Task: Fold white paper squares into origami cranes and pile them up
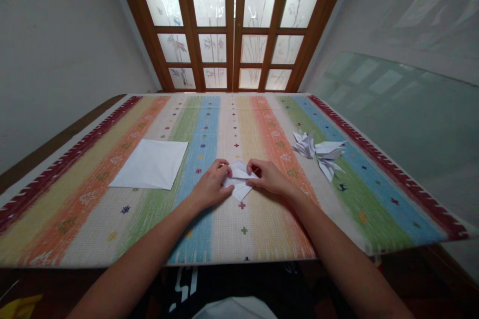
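Observation:
A small white paper, partly folded, lies on the striped tablecloth in the middle of the table. My left hand pinches its left side with curled fingers. My right hand pinches its right side at the top edge. Both hands rest on the cloth, with the paper between them.
A flat stack of white square paper lies to the left. Two or three finished folded paper figures sit to the right. A wooden door with frosted glass panes stands beyond the table's far edge. Walls close in on both sides.

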Tool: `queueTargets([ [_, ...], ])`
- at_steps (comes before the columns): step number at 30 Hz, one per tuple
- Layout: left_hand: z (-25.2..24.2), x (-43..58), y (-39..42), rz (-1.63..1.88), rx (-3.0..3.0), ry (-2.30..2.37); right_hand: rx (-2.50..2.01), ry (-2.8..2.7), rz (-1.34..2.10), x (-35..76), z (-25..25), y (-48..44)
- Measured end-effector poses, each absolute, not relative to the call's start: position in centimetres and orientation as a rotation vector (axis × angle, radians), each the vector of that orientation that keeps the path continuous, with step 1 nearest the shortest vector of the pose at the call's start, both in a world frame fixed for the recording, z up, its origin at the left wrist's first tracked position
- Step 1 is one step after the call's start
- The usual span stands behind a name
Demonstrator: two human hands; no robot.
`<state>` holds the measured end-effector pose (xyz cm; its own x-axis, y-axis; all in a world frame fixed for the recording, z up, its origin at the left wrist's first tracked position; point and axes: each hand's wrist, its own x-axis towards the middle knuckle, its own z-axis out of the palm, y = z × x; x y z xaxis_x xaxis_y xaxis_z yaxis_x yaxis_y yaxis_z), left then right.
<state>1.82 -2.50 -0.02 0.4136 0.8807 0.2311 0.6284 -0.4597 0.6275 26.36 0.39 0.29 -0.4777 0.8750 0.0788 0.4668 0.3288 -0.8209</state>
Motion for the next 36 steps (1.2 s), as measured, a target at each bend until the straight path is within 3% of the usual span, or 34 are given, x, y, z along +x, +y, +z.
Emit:
queueTargets([
  [4, 0.2, 1.8, -2.3, 0.857, 2.238, 1.267, -1.125, -1.963, 1.026, 26.1, 0.7, 0.3],
  [15, 0.3, 1.8, -2.6, 1.193, 2.168, 1.17, -0.938, -2.074, 0.543, 25.6, 0.8, 0.1],
  [20, 0.3, 1.7, -2.3, 0.987, 2.279, 1.107, -0.873, -2.229, 0.461, 24.9, 0.1, -0.5],
  [26, 0.1, 1.4, -2.2, 0.645, 2.327, 1.097, -0.892, -2.417, 0.621, 24.9, -0.7, 0.1],
  [36, 0.3, 1.1, -2.0, 0.62, 2.382, 1.109, -0.875, -2.444, 0.814, 27.2, 0.7, 0.1],
])
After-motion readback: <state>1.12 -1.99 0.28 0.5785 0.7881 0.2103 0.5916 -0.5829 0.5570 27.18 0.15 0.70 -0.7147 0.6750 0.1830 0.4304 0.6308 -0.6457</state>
